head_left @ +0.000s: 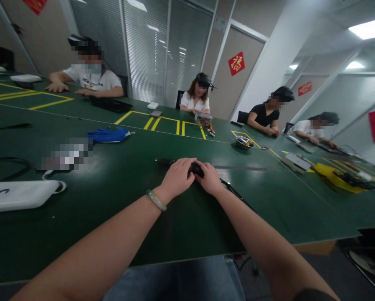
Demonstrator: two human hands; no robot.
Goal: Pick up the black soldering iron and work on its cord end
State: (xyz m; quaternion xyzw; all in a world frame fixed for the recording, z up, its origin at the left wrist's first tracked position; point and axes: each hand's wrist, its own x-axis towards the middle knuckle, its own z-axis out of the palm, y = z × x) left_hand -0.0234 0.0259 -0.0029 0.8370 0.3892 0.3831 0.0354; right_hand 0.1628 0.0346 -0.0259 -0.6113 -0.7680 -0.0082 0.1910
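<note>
Both my hands rest together on the dark green table (pixel 118 196) in front of me. My left hand (pixel 177 177), with a pale green bangle at the wrist, is curled over a small black object (pixel 196 169). My right hand (pixel 210 179) is curled against the same black object from the right. A long thin dark rod or cable (pixel 237 168) runs out from under the hands to the right, and a dark end (pixel 164 161) sticks out to the left. Most of the object is hidden by my fingers.
A white power bank (pixel 18 195) marked 3 lies at the left with a black cable (pixel 8 165). A blue glove (pixel 109 134) lies further back. A metal bowl (pixel 244 143), a yellow tray (pixel 338 177) and several seated people line the far side.
</note>
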